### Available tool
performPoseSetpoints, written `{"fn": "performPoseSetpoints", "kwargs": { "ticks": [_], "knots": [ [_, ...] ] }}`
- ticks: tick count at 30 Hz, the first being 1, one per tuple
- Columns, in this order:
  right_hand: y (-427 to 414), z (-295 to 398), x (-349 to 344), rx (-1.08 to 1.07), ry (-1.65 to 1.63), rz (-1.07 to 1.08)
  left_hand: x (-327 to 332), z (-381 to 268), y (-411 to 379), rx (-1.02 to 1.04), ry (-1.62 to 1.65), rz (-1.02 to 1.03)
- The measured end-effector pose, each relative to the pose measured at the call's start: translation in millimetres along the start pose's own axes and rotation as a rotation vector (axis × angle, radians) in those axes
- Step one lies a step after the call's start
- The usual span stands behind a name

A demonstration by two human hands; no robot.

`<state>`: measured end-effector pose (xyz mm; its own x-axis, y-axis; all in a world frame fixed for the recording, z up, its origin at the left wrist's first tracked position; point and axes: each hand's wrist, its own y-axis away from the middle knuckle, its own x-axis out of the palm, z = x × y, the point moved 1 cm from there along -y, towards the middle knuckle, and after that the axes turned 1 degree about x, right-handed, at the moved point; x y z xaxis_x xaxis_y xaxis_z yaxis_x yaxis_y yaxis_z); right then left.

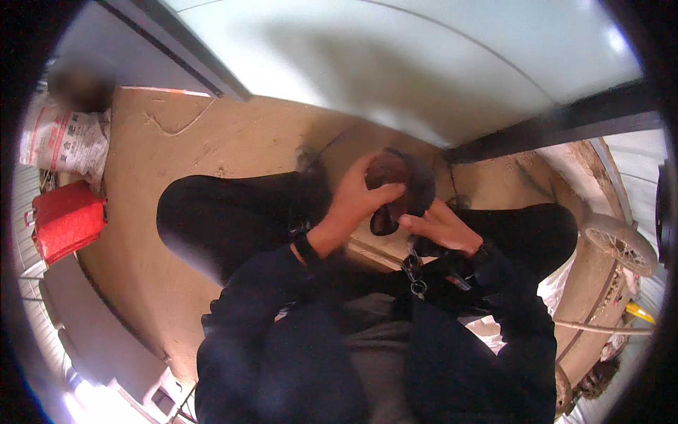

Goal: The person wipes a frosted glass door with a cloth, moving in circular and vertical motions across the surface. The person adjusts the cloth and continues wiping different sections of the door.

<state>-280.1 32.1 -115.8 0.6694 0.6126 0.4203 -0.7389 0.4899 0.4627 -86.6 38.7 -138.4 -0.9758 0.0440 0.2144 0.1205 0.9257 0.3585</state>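
Between my hands, above my spread knees, is a dark, soft-looking item (389, 172) with a reddish-brown inner face and a black edge. Its exact kind cannot be made out. My left hand (352, 193) grips its left side, the thumb lying across the front. On the lower right, my right hand (445, 227) holds its edge with thumb and fingers. A metal ring with small pieces (418, 286) hangs just below my right hand, against my dark clothing. Both wrists wear dark bands. The fingers behind the item are partly hidden.
A large pale panel (339, 63) with a dark frame rises in front of me. To the left are a printed white sack (66, 140), a red container (69, 221) and a grey bench-like piece (100, 328). On the right are a spoked wheel (619, 244) and a thin pole (601, 328).
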Motion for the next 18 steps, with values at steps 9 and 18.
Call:
{"fn": "performPoseSetpoints", "kwargs": {
  "ticks": [9, 18],
  "knots": [
    [-4, 6, 2, -0.114, 0.064, -0.007, -3, -4, 0, -0.07, 0.025, 0.012],
    [-2, 14, 4, -0.112, 0.079, 0.018, 3, -17, 3, -0.066, 0.045, -0.025]
  ]
}}
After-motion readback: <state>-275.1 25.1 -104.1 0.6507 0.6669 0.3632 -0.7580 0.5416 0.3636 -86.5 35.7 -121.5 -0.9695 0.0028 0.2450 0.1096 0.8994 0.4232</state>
